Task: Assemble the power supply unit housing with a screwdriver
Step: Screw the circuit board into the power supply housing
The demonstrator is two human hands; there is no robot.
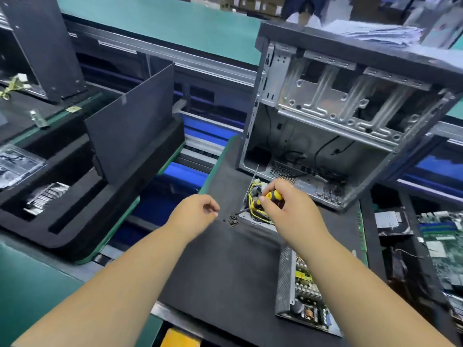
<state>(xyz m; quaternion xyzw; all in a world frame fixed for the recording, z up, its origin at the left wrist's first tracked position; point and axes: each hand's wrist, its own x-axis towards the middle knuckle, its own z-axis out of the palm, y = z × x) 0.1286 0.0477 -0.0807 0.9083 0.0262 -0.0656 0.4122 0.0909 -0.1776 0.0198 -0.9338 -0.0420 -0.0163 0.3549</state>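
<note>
Open grey metal power supply housing [298,289] lies under right forearm; right hand [285,209] grips yellow-black screwdriver [269,199]; left hand [198,214], loosely curled, hovers beside small black screws [233,220].

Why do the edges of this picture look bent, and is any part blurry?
Head view: the wide-angle lens bows straight lines, so the computer case leans; the background at the top is blurred; the screwdriver in the right hand and the screws look slightly soft; lighting is even, without harsh glare.

Screwdriver [271,197] handle yellow-and-black striped; screws [233,220] black; mat [225,259] dark grey; desk [32,284] green; case [350,116] silver inside.
</note>
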